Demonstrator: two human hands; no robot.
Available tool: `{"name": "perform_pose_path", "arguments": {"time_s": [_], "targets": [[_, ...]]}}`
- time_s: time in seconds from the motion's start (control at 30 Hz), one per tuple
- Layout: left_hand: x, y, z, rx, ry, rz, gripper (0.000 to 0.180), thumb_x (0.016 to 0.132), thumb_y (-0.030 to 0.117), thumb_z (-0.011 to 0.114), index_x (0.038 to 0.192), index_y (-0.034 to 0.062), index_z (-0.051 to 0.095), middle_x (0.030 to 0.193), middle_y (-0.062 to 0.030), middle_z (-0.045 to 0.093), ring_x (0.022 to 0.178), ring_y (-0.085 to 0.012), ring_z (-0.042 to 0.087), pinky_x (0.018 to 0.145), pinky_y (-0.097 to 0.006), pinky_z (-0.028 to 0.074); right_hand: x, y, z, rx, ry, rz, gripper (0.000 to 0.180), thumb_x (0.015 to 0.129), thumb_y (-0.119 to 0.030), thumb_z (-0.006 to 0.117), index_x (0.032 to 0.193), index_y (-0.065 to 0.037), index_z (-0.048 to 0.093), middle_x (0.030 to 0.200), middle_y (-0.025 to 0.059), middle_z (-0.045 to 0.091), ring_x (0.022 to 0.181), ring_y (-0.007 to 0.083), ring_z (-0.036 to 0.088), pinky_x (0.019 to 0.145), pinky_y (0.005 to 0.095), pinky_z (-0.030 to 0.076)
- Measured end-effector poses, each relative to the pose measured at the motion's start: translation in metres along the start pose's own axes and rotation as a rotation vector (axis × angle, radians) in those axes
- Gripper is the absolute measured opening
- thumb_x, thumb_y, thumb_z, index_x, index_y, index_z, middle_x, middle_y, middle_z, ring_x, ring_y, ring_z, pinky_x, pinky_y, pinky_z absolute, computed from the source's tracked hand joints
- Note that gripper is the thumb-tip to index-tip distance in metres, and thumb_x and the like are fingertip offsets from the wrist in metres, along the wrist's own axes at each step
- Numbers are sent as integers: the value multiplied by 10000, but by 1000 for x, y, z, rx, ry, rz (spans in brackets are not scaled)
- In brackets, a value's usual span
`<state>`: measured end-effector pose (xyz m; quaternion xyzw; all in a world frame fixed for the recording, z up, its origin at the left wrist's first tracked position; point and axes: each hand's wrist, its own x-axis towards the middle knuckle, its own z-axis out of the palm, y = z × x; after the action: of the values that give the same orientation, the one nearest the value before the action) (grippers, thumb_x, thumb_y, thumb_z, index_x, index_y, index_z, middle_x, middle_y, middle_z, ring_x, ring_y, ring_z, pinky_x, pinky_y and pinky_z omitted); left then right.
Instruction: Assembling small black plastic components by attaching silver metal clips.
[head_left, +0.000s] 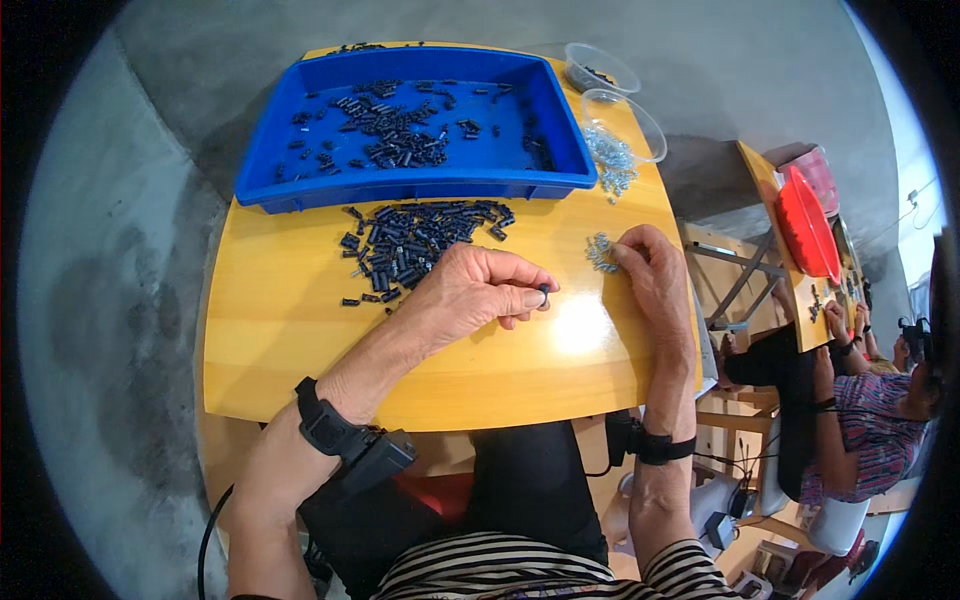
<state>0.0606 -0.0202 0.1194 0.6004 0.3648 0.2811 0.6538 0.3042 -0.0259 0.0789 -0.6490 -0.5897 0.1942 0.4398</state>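
Note:
Over the middle of the yellow table (290, 360), my left hand (475, 290) pinches a small black cylindrical part (544, 290) between thumb and forefinger, one end showing. A heap of similar black parts (405, 245) lies just beyond that hand. To the right, my right hand (655, 275) reaches down at a small cluster of silvery screw-like pieces (600, 252). Its thumb and fingers are drawn together at the edge of the cluster; whether a piece is between them is hidden.
A blue tray (420, 185) with scattered black parts stands at the back. A clear plastic tub (655, 140) lies tipped, silvery pieces (612, 165) spilling from it; another clear bowl (605, 65) is behind. At right, people work at another table with a red basin (808, 225).

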Motion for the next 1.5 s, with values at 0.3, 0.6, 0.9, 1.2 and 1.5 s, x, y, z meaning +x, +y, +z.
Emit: {"name": "perform_pose_path", "arguments": {"time_s": [0.3, 0.6, 0.9, 1.2, 1.5], "targets": [[7, -1, 6, 114, -5, 43, 202, 770, 71, 735, 953, -8, 708, 764, -48, 690, 628, -62, 583, 577, -202, 480, 6, 20, -8, 328, 41, 13, 33, 869, -46, 578, 865, -15, 589, 746, 8, 581, 641, 85, 503, 581, 238, 421], [13, -6, 13, 229, 14, 161, 150, 775, 58, 720, 915, 4, 710, 780, -26, 692, 680, -44, 595, 617, -197, 482, -6, -1, -10, 663, 67, -132, 56, 887, -12, 550, 853, -46, 579, 773, -4, 567, 607, 52, 447, 542, 208, 379], [14, -5, 10, 218, 6, 55, 178, 788, 73, 716, 953, 5, 706, 777, -27, 688, 632, -52, 583, 571, -202, 480, -51, -26, 16, 472, -261, 14, 44, 859, -14, 611, 900, -5, 599, 727, 18, 610, 692, 68, 542, 628, 223, 452], [24, -22, -2, 16, -67, 95, 192, 845, 88, 667, 1011, -7, 685, 840, -63, 693, 654, -75, 609, 590, -215, 509, -44, -19, 34, 377, -263, 8, 63, 858, -27, 610, 916, -2, 614, 756, 36, 647, 720, 78, 580, 654, 237, 472], [21, -34, 2, -187, -32, -27, 207, 862, 149, 675, 989, -14, 679, 833, -64, 687, 698, -100, 639, 634, -234, 535, -37, -5, 38, 406, -278, 52, 139, 864, -17, 590, 995, 14, 624, 818, 70, 669, 784, 102, 615, 704, 249, 490]]}}
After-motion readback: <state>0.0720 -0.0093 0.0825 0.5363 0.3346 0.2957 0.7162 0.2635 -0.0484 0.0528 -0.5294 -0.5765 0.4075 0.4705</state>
